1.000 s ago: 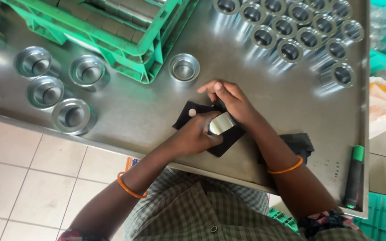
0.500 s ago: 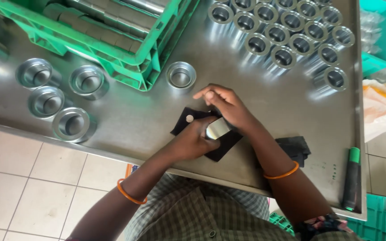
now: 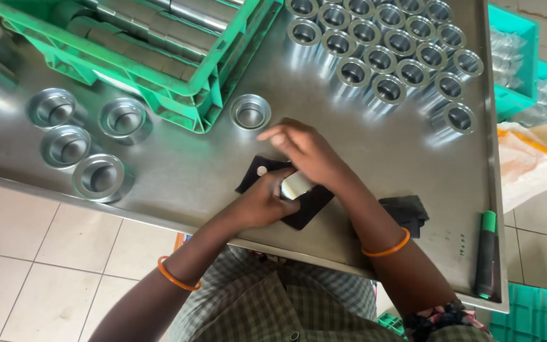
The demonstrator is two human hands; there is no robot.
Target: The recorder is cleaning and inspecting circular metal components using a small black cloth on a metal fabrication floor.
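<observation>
My left hand (image 3: pixel 262 202) grips a small pale cylindrical piece (image 3: pixel 295 185) over a black cloth pad (image 3: pixel 308 206) lying on the steel table (image 3: pixel 191 164). My right hand (image 3: pixel 305 149) rests on top of the same piece, fingers stretched toward the left and blurred. A small round white dot (image 3: pixel 261 171) shows on the pad's left corner. A single shiny metal cup (image 3: pixel 250 112) stands just beyond my hands. Orange bangles ring both wrists.
A green plastic crate (image 3: pixel 159 57) of metal tubes sits at the back left. Several flanged metal cups (image 3: pixel 90 176) stand at left, and rows of metal cups (image 3: pixel 387 60) at back right. A second black cloth (image 3: pixel 406 212) and a green marker (image 3: pixel 485 253) lie at right.
My right hand's fingers have spread out further to the left over the piece. The view has shifted slightly; my left hand keeps its grip.
</observation>
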